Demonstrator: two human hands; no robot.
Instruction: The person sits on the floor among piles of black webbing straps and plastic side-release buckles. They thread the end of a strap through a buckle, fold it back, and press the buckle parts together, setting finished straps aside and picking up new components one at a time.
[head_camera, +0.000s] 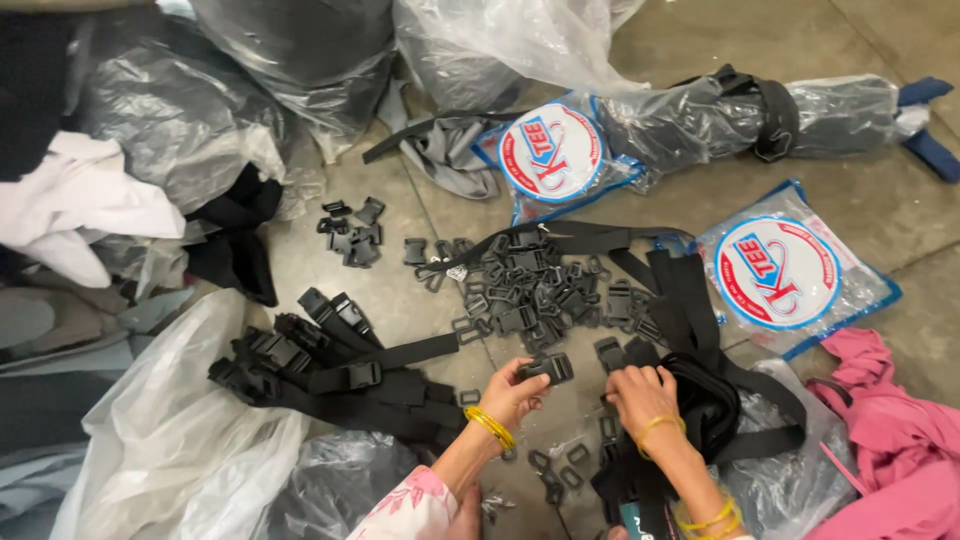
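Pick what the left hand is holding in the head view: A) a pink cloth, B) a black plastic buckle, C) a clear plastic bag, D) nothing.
B: the left hand pinches a black plastic buckle between its fingertips, just in front of the pile of loose buckles on the floor, while the right hand rests on the black strap bundle beside it.
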